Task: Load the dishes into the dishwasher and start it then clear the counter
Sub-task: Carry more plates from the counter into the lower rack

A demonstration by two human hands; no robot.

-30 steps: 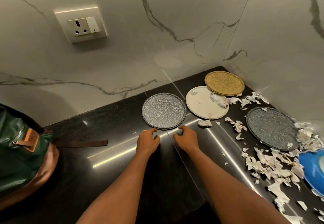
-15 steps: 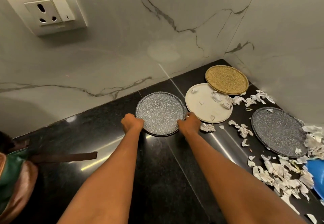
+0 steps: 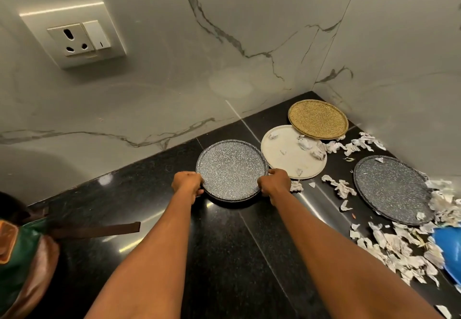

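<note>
A grey speckled plate (image 3: 230, 169) lies on the black counter (image 3: 149, 219) near the marble wall. My left hand (image 3: 187, 184) grips its left rim and my right hand (image 3: 274, 183) grips its right rim; its near edge looks slightly raised. To the right lie a white plate (image 3: 287, 155) with paper scraps on it, a gold speckled plate (image 3: 318, 119) overlapping its far edge, and a dark speckled plate (image 3: 391, 189).
Torn paper scraps (image 3: 399, 244) litter the counter's right side, around the plates. A blue dish (image 3: 449, 251) sits at the right edge. A green and brown bag (image 3: 22, 263) with a strap rests at the left. A wall socket (image 3: 77, 36) is above.
Both hands moved forward from the bare counter to the grey speckled plate and closed on its two sides. The camera moved closer to the wall.
</note>
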